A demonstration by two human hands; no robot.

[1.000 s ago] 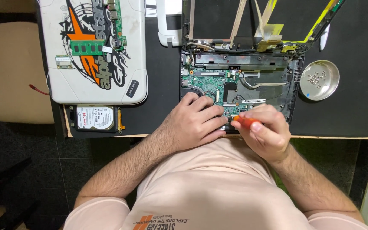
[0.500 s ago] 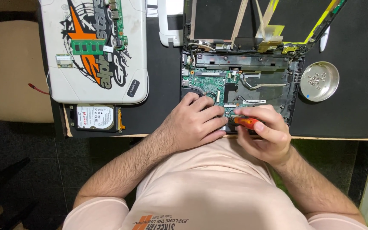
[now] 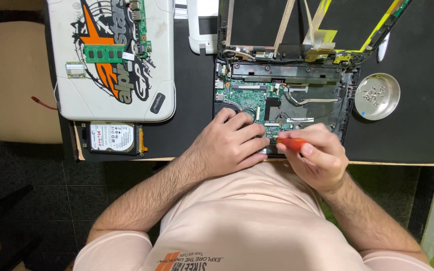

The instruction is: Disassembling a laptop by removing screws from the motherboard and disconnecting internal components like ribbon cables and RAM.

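Both hands sit at the open laptop's (image 3: 282, 95) near edge: my right hand (image 3: 315, 158) (fingers clamped) holds the orange screwdriver (image 3: 292, 145) lying sideways, tip toward my flat, loosely spread left hand (image 3: 229, 145).

Our left hand (image 3: 232, 143) lies palm-down at frame centre, fingers spread and slightly curled. Our right hand (image 3: 315, 158), just right of it, is closed in a pinching fist, forearms angling toward the lower corners.

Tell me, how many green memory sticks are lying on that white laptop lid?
1. The green memory stick lies flat near the middle of the white lid, left of a narrow green board by the top edge. Others may be hidden.
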